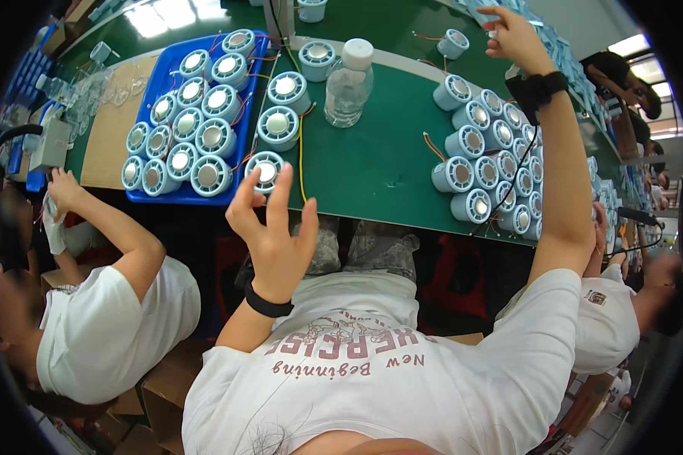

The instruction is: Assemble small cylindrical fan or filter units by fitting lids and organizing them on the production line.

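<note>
Spread fingers on my left hand reach toward a light-blue round motor-like unit at the table's near edge. The fingertips overlap its lower rim; whether they touch it, I cannot tell. This unit has a slotted ring and a silver centre disc. Two like it, a middle unit and a farther unit, stand behind in a row. My right hand is stretched to the far right, fingers apart and partly bent. It hovers near a lone unit with thin wires and a heap of light-blue strips.
A blue tray of several units stands left of my left hand. A clear bottle with a white cap is mid-table. Many units are packed at the right. Co-workers sit at both sides, one white-sleeved at left.
</note>
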{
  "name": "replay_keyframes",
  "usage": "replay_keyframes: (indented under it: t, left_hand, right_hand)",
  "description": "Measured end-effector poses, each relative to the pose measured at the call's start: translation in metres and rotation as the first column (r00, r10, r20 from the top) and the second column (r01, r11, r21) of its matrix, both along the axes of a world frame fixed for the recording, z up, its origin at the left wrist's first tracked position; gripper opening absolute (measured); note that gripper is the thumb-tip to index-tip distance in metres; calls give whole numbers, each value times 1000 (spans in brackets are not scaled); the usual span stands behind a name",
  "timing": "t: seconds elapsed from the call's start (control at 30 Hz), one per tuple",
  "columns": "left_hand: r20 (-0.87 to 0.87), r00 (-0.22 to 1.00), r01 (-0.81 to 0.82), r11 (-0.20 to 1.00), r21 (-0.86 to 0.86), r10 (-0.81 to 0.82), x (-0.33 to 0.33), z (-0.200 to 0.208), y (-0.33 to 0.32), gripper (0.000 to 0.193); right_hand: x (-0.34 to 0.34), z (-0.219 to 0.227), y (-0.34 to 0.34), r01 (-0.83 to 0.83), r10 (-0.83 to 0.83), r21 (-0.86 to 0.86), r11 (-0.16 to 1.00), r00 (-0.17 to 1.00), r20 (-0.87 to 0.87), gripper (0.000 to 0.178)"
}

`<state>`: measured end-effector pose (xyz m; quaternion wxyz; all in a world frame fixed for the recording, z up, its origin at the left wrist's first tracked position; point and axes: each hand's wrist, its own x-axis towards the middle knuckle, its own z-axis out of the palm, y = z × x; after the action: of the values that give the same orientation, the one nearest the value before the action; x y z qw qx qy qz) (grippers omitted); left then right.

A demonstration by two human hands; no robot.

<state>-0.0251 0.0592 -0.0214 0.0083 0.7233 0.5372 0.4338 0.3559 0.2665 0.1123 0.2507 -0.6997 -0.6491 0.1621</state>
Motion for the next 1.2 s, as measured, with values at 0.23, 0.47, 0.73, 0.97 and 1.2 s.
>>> replay_keyframes:
  t: [0.23,0.47,0.73,0.97,1.2]
  left_hand:
    - [175,958,220,973,64,-228,6,-16,-3,47]
    - [226,911,339,938,69,-346,22,-9,11,46]
    - [305,800,551,834,-31,-517,62,43,9,56]
    - [358,712,580,794,185,-604,80,53,14,69]
    - [807,358,811,585,-19,-470,59,48,-10,88]
  right_hand:
    - [65,-94,99,32,90,-175,984,757,647,79]
    - [108,-103,99,-80,275,-384,920,830,485,86]
    - [-11,13,-49,-617,596,-244,748,787,-160,64]
    - [-85,29,-152,-704,666,-308,640,708,-235,65]
    - [-79,28,-165,-756,695,-292,585,654,-300,73]
